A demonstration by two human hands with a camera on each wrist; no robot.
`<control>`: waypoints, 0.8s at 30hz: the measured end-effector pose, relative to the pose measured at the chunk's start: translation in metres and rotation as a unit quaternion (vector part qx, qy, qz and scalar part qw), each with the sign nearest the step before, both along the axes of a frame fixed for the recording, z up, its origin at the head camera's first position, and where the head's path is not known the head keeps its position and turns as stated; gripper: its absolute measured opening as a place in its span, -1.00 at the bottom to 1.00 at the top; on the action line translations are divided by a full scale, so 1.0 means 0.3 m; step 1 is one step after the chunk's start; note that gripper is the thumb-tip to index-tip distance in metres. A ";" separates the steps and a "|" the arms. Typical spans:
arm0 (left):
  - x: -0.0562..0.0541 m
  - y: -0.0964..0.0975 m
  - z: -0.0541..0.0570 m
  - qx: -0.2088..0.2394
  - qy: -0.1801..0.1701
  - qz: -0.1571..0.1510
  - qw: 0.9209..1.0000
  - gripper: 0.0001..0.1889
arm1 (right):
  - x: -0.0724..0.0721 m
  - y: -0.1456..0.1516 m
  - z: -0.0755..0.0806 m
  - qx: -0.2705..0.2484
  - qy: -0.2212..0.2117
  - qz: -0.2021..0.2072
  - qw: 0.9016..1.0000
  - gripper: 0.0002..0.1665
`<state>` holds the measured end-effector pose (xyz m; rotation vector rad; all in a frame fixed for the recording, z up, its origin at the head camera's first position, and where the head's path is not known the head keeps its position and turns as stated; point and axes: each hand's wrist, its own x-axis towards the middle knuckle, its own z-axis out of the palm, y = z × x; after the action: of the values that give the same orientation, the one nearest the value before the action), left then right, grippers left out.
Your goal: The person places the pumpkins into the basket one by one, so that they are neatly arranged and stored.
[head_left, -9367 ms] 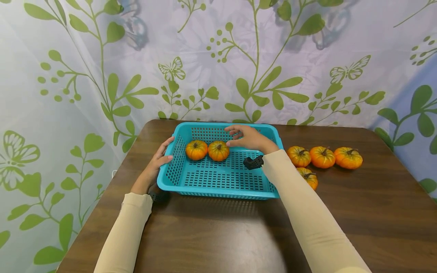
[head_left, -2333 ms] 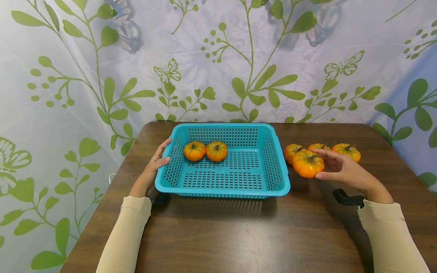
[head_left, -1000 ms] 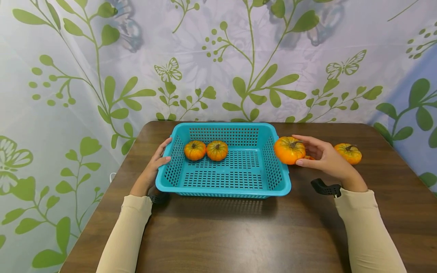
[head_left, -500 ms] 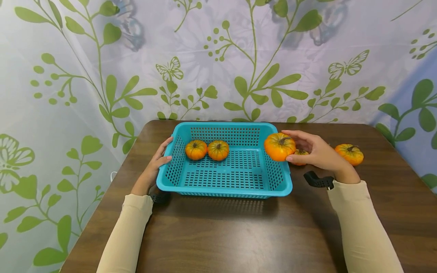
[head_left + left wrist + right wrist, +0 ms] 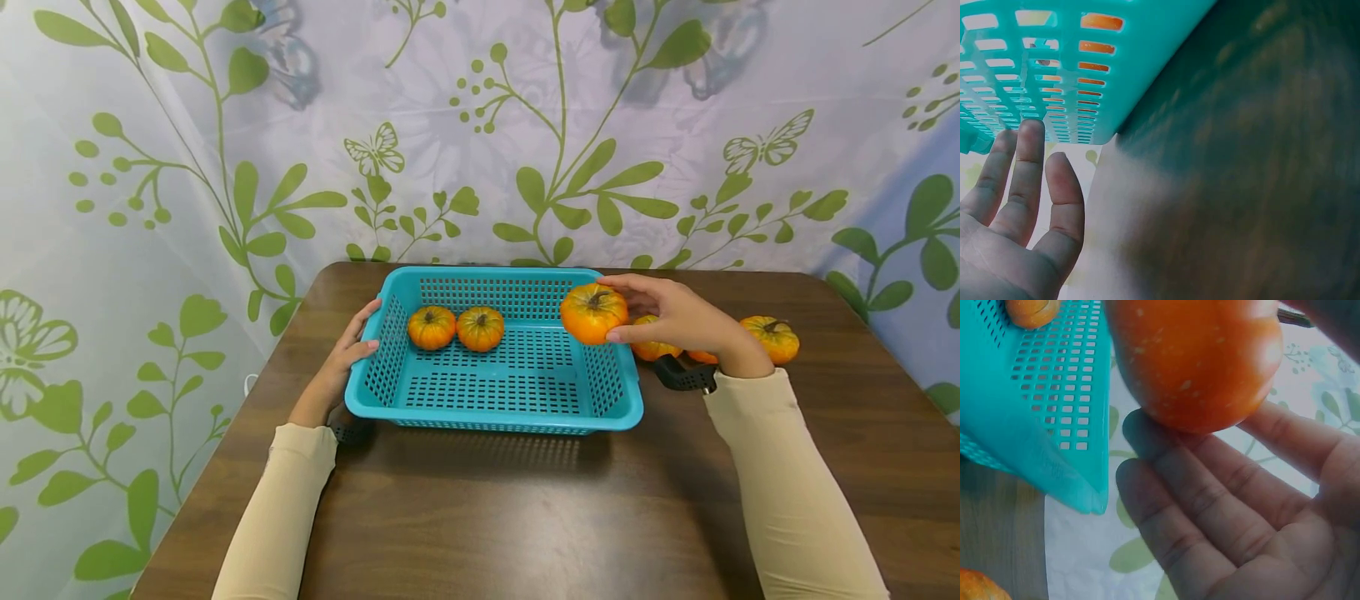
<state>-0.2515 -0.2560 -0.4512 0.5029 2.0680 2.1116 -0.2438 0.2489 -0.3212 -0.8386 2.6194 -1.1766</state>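
Observation:
My right hand (image 5: 671, 317) holds a small orange pumpkin (image 5: 593, 313) over the right end of the turquoise plastic basket (image 5: 491, 423). In the right wrist view the pumpkin (image 5: 1194, 362) sits against the fingertips, its stem partly hidden. Two more pumpkins, a left one (image 5: 431, 327) and a right one (image 5: 480, 328), sit side by side in the basket's left half. My left hand (image 5: 339, 362) rests at the basket's left end, thumb tip at the rim. Its fairly straight fingers (image 5: 1030, 169) reach up to the perforated side wall in the left wrist view.
Right of the basket, on the brown wooden table (image 5: 480, 508), lie more pumpkins: one near the basket (image 5: 654, 340), one mostly hidden behind the right wrist, and one further right (image 5: 772, 339). A leaf-patterned curtain (image 5: 465, 125) hangs behind the table.
The right hand picked up a pumpkin from the group on the right and carried it left and upward, over the basket's right rim. The left hand has stayed at the basket's left end.

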 end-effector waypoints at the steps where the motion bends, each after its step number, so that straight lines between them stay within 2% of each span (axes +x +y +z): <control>1: 0.000 0.000 0.000 0.002 0.000 -0.002 1.000 -0.18 | -0.002 -0.005 0.003 0.005 -0.005 0.000 1.000 -0.10; 11: -0.002 0.003 0.004 0.006 -0.003 -0.007 1.000 -0.18 | -0.047 -0.055 0.009 0.036 -0.041 0.014 0.998 -0.08; 24: -0.001 -0.001 -0.001 0.005 0.002 -0.004 1.000 -0.18 | -0.116 -0.127 0.013 0.091 -0.033 0.043 0.994 -0.11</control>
<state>-0.2518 -0.2563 -0.4514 0.5153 2.0546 2.1191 -0.2788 0.2109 -0.3172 -0.8525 2.5602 -0.9122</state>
